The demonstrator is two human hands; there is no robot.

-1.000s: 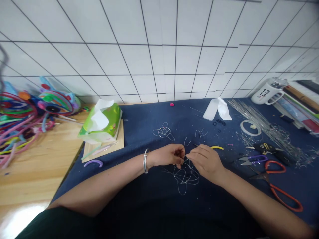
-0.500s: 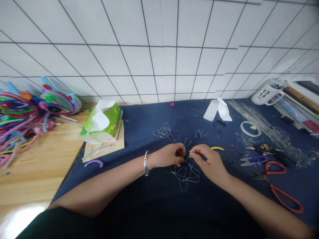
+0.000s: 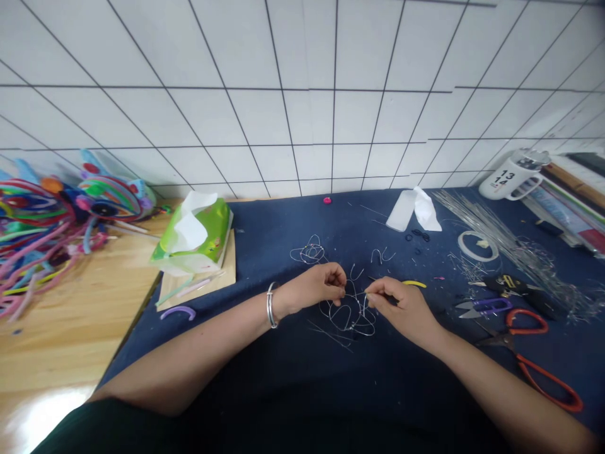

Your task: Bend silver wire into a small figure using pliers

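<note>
Fingers (image 3: 338,293) of the left hand (image 3: 319,290) curled in, thumb up against forefinger, pinching the upper edge of the wire frame (image 3: 351,327). Right hand (image 3: 401,309): thumb and forefinger pinched together on a thin wire at the frame's right side; exact contact too fine to read. Frame sits between and just below both hands, over the blue cloth (image 3: 274,221), loops spread toward the person.

Clutter close in: loose straight wires (image 3: 331,334) lie just below the left hand, close to the frame. Second wire shape (image 3: 312,254) flat on the cloth, beyond the left hand. Bent wire bits (image 3: 375,255) beyond the gap between hands. Yellow curved piece (image 3: 414,284) right behind the right hand, partly hidden by it.

Right side is crowded: black cutters (image 3: 508,285), purple-handled snips (image 3: 484,307) and red-handled scissors (image 3: 551,381) beside the right forearm, all clear of it. Past them, white ring (image 3: 493,255), long wire bundle (image 3: 477,221), mug (image 3: 501,181) by the wall.

Left side: green tissue pack (image 3: 212,230) on brown card (image 3: 229,265), purple strip (image 3: 178,309) near the left forearm, colourful fuzzy fish shape (image 3: 111,195) on bare wood, well apart from the hands.
</note>
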